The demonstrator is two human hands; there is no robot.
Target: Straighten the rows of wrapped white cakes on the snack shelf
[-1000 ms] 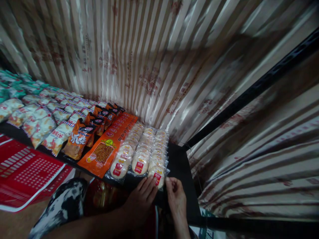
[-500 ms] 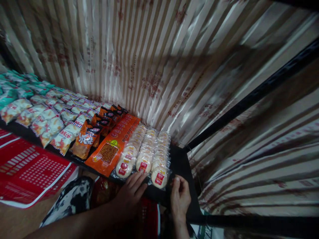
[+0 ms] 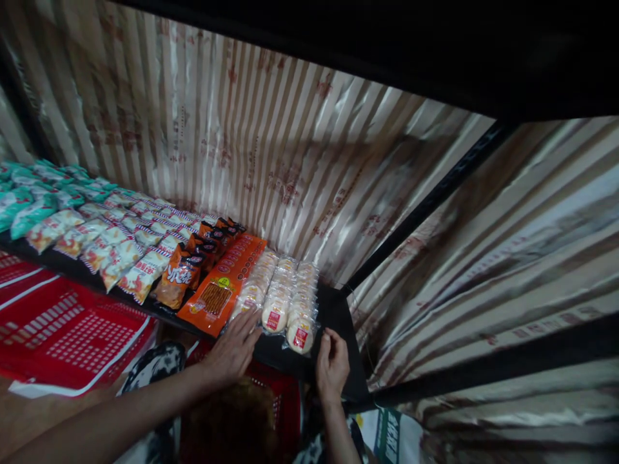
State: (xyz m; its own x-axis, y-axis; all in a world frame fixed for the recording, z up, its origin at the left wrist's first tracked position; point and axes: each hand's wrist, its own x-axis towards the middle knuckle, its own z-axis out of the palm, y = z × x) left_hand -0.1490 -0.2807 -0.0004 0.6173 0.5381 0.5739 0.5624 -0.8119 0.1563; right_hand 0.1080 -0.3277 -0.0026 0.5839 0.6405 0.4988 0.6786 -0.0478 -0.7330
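Observation:
Several round, pale wrapped cakes with red labels stand in three leaning rows on the black shelf. My left hand lies with fingers stretched out over the front of the leftmost row, partly covering its front cake. At the right side of the rightmost row, my right hand is loosely closed, its fingers curled and nothing visible in them. Left of the cakes lies a flat orange snack packet showing brown sticks through a window.
Orange-black snack bags, white snack bags and green bags fill the shelf leftward. Red baskets stand below in front. A black post and striped sheeting close off the back and right.
The view has shifted, bringing a dark upper edge into sight. My left hand has moved left from the middle row's front to the leftmost row's front. My right hand stays beside the right row.

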